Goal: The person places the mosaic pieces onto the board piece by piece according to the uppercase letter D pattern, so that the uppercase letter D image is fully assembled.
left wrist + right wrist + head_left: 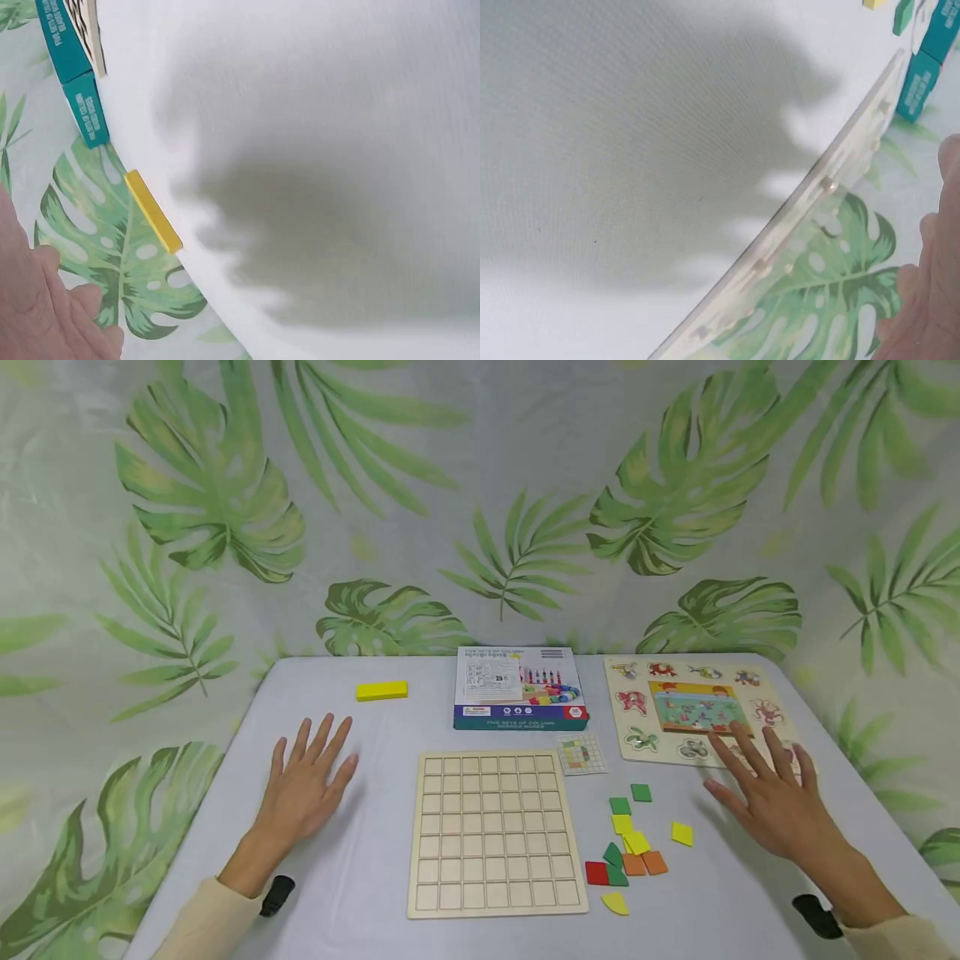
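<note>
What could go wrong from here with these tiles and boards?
Some of the loose tiles overlap, so lifting one might drag its neighbours. The pattern card lies close by the far right corner of the grid board, so nudging the board could shift it. The right hand is spread over the near edge of the puzzle board; lowering it carelessly might knock that board.

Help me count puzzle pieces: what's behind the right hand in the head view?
Part of the animal puzzle board and the white tablecloth. The right hand covers some of the board's near right corner, so what lies there is hidden.
</note>
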The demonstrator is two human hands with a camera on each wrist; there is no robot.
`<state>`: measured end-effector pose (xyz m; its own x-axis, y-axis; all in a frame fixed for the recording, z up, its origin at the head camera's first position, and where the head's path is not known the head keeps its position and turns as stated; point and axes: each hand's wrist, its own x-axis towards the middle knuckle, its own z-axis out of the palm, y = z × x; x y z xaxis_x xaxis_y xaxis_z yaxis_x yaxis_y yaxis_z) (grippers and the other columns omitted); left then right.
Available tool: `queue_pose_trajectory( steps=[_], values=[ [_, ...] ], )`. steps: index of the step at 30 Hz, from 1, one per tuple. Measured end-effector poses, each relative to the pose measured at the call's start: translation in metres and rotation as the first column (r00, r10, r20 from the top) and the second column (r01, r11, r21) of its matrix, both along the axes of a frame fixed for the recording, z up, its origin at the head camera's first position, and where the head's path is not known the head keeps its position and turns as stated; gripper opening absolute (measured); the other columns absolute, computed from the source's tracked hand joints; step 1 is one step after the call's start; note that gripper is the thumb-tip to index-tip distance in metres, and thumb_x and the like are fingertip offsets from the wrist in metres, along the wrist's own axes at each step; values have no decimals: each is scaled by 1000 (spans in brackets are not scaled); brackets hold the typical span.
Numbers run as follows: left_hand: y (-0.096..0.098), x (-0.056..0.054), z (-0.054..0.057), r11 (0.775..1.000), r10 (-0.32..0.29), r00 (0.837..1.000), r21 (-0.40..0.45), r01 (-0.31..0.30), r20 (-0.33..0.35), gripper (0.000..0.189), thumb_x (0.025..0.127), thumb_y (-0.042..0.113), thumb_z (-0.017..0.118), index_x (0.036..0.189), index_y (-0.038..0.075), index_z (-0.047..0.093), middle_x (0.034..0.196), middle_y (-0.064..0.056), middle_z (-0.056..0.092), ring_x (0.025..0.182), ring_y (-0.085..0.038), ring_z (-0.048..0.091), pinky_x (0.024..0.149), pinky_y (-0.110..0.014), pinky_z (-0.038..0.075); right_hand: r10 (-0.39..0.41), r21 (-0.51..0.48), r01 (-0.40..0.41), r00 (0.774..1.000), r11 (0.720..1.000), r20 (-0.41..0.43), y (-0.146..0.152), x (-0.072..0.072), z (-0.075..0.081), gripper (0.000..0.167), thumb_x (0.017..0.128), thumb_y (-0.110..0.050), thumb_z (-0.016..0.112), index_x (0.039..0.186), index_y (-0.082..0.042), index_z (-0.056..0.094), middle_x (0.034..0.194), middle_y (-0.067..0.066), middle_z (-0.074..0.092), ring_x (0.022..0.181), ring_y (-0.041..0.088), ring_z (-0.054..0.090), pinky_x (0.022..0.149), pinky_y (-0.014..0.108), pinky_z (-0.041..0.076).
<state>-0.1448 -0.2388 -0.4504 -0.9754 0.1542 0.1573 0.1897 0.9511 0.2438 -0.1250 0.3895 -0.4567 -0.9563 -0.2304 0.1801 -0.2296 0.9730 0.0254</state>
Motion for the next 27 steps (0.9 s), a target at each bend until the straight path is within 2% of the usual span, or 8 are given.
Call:
queue_pose_trajectory(
  steps=[7,10,13,15,18,21,24,27],
  values=[
    [14,0,-5,990,-39,998,136,31,58,64,107,51,32,162,20,21,166,-15,21,153,-46,11,117,-69,4,25,-35,-24,999,999,40,-3,3,-3,77,103,-51,46,163,-28,4,169,0,-15,153,29,-25,117,66,-15],
    [25,2,-11,973,-82,992,222,60,93,64,107,50,34,162,20,20,166,-15,21,153,-46,10,116,-70,3,71,-58,-68,996,996,51,-5,5,-2,78,102,-49,50,163,-28,6,169,-2,-15,153,28,-24,114,73,-1],
    [36,4,-18,945,-140,980,314,90,142,65,107,49,36,162,20,18,167,-14,20,154,-45,9,116,-71,0,106,-89,-99,992,991,69,-7,6,-2,79,101,-47,53,163,-28,9,170,-4,-13,154,29,-21,105,76,15],
    [41,5,-22,921,-177,968,378,99,177,66,107,48,37,162,22,15,168,-12,18,154,-42,7,116,-70,-3,115,-100,-106,989,989,90,-10,7,-2,79,101,-47,54,163,-27,9,170,-3,-11,154,32,-19,101,76,20],
    [48,4,-26,882,-219,949,463,92,229,67,106,47,38,163,24,9,169,-8,14,156,-39,4,117,-68,-6,123,-144,-103,984,984,132,-14,10,-1,78,101,-46,54,163,-29,10,171,-1,-6,155,37,-14,103,77,20],
    [52,1,-28,848,-257,918,527,64,302,69,106,48,38,163,27,4,170,-4,10,156,-35,0,118,-65,-10,153,-213,-118,976,970,154,-20,12,-1,76,100,-42,57,162,-28,14,171,1,1,154,42,-4,106,78,17],
    [56,-1,-29,850,-287,884,523,58,369,80,102,54,46,163,25,3,170,-5,9,156,-35,-4,118,-63,-14,195,-303,-137,966,943,172,-28,15,0,74,100,-38,60,161,-27,21,170,3,12,151,48,10,106,78,20],
    [58,-3,-31,874,-324,860,474,112,394,101,91,56,65,163,19,6,169,-11,9,155,-38,-8,117,-64,-15,203,-364,-113,954,925,220,-36,19,0,74,99,-40,61,161,-28,22,167,7,23,145,48,22,102,77,28]
  ],
)
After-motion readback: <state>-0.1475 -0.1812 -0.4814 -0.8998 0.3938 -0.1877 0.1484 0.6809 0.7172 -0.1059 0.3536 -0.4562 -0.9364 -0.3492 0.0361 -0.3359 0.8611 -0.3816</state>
